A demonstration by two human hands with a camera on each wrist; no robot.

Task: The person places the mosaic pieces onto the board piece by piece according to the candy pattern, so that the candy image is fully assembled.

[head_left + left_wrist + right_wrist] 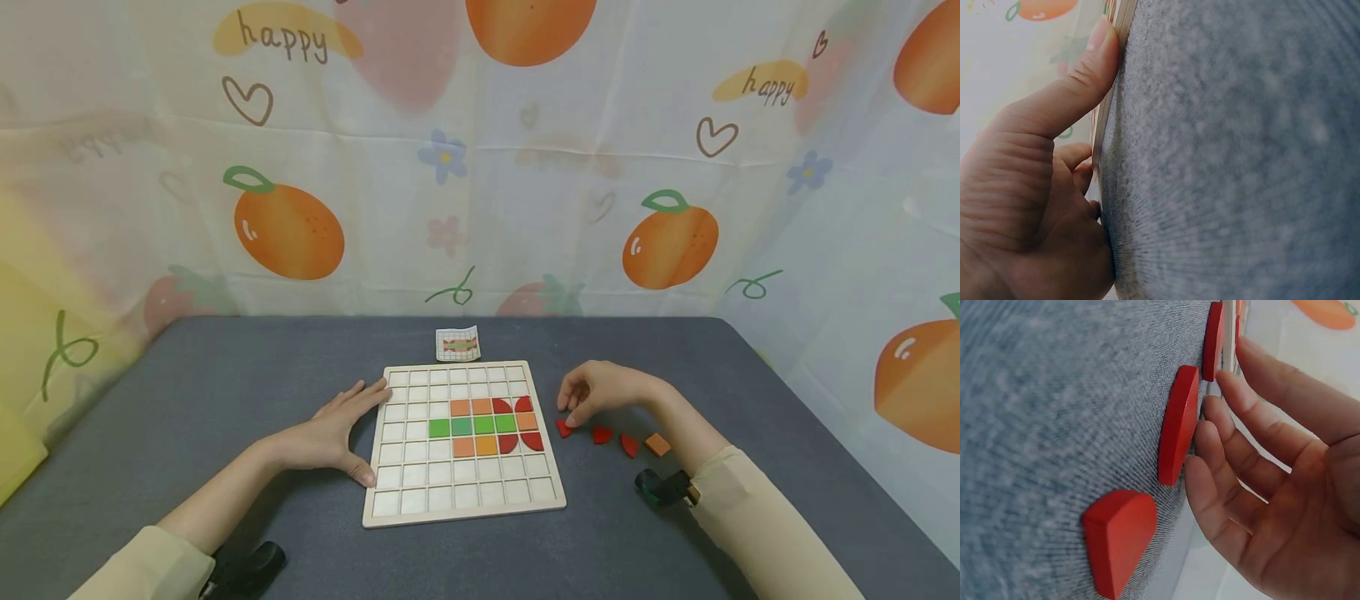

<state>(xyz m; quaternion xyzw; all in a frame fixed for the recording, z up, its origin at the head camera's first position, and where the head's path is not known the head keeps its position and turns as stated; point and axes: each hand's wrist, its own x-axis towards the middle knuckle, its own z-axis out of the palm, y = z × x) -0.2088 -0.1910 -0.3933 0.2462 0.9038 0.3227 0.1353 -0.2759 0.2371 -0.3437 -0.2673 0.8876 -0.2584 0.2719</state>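
A pale wooden grid board [467, 517] lies on the dark cloth. My left hand [330, 437] spreads along its left edge, thumb and fingertips against the rim; the left wrist view shows the thumb [1094, 75] pressed to that edge. Green, orange and red tiles fill cells in the middle and right of the grid. Right of the board, my right hand [596, 393] hovers with loosely bent fingers, its thumb over a red piece [563, 427]. Two more red pieces, one middle [602, 435] and one nearer [629, 446], lie beside it. No piece shows between its fingers in the right wrist view.
A small card [457, 344] with a printed grid pattern stands behind the board. An orange square tile [657, 445] lies by the right forearm. Black wrist straps show on both arms. A fruit-print curtain [525, 208] hangs behind and beside the table [247, 358].
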